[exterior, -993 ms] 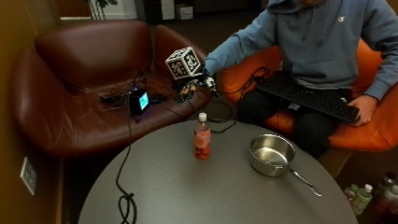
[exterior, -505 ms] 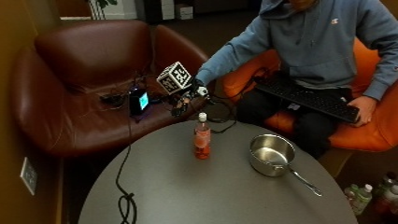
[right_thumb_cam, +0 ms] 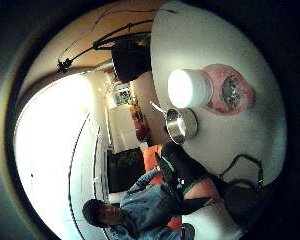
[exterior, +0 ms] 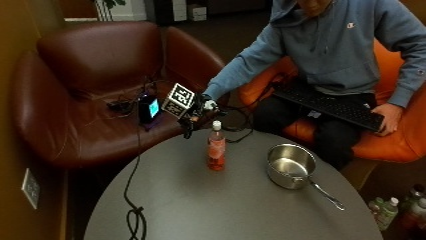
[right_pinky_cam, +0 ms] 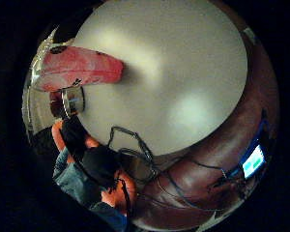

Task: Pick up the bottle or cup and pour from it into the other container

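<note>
Just beside the fingers [exterior: 197, 116], upright bottle [exterior: 215, 147].

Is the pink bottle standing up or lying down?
Standing up. In the outside view the pink bottle stands upright on the round table, its white cap on top, beside the metal pot.

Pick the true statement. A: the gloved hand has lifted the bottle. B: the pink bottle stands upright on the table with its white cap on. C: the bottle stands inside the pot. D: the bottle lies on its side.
B: the pink bottle stands upright on the round table, capped, beside the steel pot.
</note>
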Demonstrator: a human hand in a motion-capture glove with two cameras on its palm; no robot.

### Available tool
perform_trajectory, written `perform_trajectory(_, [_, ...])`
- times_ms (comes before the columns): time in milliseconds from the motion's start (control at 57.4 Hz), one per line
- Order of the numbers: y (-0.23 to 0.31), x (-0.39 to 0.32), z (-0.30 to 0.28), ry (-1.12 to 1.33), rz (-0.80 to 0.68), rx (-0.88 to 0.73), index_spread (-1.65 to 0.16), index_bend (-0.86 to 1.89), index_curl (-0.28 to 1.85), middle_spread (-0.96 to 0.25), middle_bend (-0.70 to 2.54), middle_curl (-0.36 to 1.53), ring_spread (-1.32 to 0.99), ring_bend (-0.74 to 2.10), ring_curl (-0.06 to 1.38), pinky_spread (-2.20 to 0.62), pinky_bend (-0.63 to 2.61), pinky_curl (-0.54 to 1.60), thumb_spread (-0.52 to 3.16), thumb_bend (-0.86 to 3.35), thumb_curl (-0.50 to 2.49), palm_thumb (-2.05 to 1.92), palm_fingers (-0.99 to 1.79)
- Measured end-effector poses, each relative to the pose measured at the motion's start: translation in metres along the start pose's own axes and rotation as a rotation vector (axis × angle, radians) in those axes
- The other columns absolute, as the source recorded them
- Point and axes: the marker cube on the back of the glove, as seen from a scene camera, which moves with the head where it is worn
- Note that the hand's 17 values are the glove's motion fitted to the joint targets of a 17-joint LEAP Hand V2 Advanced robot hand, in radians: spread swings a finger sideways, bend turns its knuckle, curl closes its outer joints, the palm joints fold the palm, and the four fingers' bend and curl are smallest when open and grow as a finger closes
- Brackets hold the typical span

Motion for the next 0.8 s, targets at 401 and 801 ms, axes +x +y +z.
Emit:
perform_trajectory(401, [-0.002, 0.040, 0.011, -0.086, -0.069, 0.009, -0.44, 0.14, 0.21, -0.21, 0.17, 0.28, -0.10, 0.34, 0.30, 0.22, 0.50, 0.36, 0.87, -0.03, 0.33, 0.57, -0.03])
perform_trajectory(801, [-0.026, 0.019, 0.035, -0.228, -0.155, 0.003, -0.44, 0.14, 0.21, -0.21, 0.17, 0.28, -0.10, 0.34, 0.29, 0.22, 0.51, 0.35, 0.86, -0.03, 0.34, 0.58, -0.03])
